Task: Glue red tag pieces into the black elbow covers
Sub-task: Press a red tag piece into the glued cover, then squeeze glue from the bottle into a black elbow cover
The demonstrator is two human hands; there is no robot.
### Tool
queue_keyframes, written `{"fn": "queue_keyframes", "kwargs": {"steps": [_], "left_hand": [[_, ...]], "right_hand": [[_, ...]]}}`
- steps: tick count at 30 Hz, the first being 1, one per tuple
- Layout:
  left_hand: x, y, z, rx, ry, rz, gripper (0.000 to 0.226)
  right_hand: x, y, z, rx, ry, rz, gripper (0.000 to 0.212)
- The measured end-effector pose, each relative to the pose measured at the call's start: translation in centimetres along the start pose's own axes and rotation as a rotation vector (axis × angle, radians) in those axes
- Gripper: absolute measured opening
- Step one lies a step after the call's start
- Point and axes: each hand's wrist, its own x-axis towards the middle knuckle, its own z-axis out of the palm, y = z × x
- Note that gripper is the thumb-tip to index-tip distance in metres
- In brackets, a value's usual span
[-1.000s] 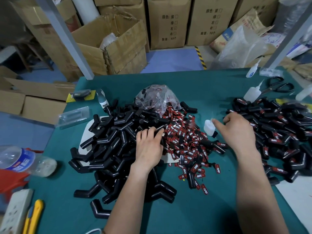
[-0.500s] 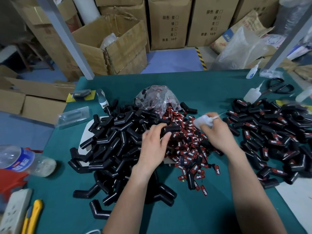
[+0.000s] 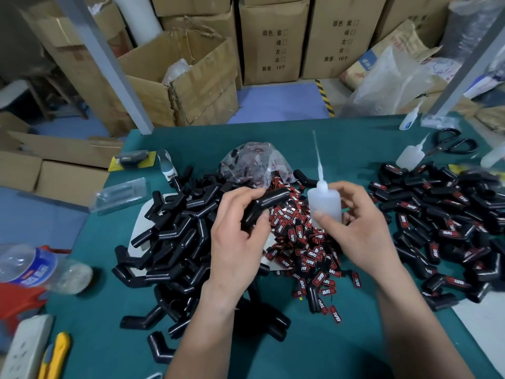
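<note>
My left hand (image 3: 240, 242) grips a black elbow cover (image 3: 263, 207), lifted above the table. My right hand (image 3: 360, 228) holds a translucent glue bottle (image 3: 323, 201) upright, its long thin nozzle pointing up. Below and between the hands lies a heap of red tag pieces (image 3: 303, 247) printed TAPER. A big pile of plain black elbow covers (image 3: 175, 242) spreads on the left of the green table (image 3: 341, 149). On the right lies a pile of covers with red tags on them (image 3: 442, 222).
A clear plastic bag (image 3: 251, 165) sits behind the tags. Two more glue bottles (image 3: 410, 157) and black scissors (image 3: 451, 143) lie far right. A water bottle (image 3: 35, 266), power strip (image 3: 24, 351) and yellow knife (image 3: 54, 356) sit at the left edge. Cardboard boxes (image 3: 191, 86) stand beyond the table.
My left hand picked a black cover from the pile and raised it. My right hand took the glue bottle from the table and brought it upright toward the cover.
</note>
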Motion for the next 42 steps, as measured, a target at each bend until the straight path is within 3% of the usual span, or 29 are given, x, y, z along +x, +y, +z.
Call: {"fn": "queue_keyframes", "kwargs": {"steps": [6,9,14,19,23,29,33,38,42], "left_hand": [[2.0,-6.1,2.5,-0.136,-0.093,-0.358,0.04],[1.9,-8.7,3.4,-0.141,-0.103,-0.457,0.032],[0.9,-10.1,4.3,-0.136,-0.199,-0.481,0.038],[0.3,-11.3,4.7,-0.03,-0.226,-0.454,0.039],[0.4,-11.5,4.7,0.044,-0.215,-0.418,0.04],[0.5,-11.1,4.5,0.037,-0.215,-0.414,0.044],[0.4,-11.6,4.6,0.01,-0.22,-0.457,0.037],[0.5,-11.9,4.6,0.068,-0.217,-0.417,0.036],[0.3,-11.5,4.6,0.108,-0.252,-0.414,0.037]], "right_hand": [[1.4,1.2,0.7,0.232,0.036,0.079,0.046],[2.8,3.5,1.4,0.33,0.124,0.153,0.033],[2.7,8.7,6.4,0.876,0.3,0.495,0.02],[3.2,10.4,6.6,1.035,0.357,0.511,0.023],[3.9,10.3,4.5,1.001,0.485,0.348,0.012],[3.6,9.4,4.0,0.65,0.55,0.085,0.013],[3.3,10.0,4.8,0.616,0.55,0.115,0.016],[3.0,11.5,6.2,0.851,0.628,0.326,0.022],[3.2,12.2,5.9,0.909,0.68,0.365,0.024]]}}
